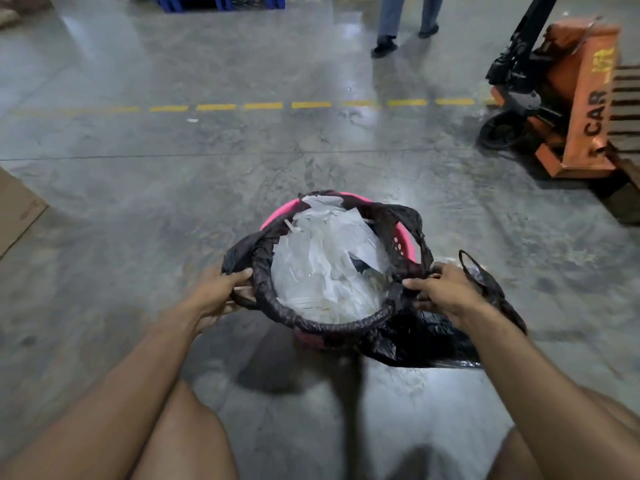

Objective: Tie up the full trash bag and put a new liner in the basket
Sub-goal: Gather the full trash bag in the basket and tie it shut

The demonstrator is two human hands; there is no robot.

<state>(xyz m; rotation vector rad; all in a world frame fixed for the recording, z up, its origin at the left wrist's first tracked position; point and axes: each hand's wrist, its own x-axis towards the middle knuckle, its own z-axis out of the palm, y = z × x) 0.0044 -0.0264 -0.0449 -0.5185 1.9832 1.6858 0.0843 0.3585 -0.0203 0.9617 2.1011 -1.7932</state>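
A pink basket (pixel 406 241) stands on the concrete floor in front of me. A black trash bag (pixel 311 318) lines it, its rim rolled around the opening, and it is full of white paper scraps (pixel 325 268). My left hand (pixel 221 292) grips the bag's rim on the left side. My right hand (pixel 446 292) grips the rim on the right side. A second black bag (pixel 426 341) lies flat on the floor just right of the basket, partly under my right forearm.
An orange pallet jack (pixel 568 109) with a wooden pallet stands at the right. A person's legs (pixel 405 19) are at the top centre, past a dashed yellow floor line (pixel 263 106). A cardboard sheet (pixel 17 209) lies at the left edge, a blue pallet (pixel 221 1) at the top.
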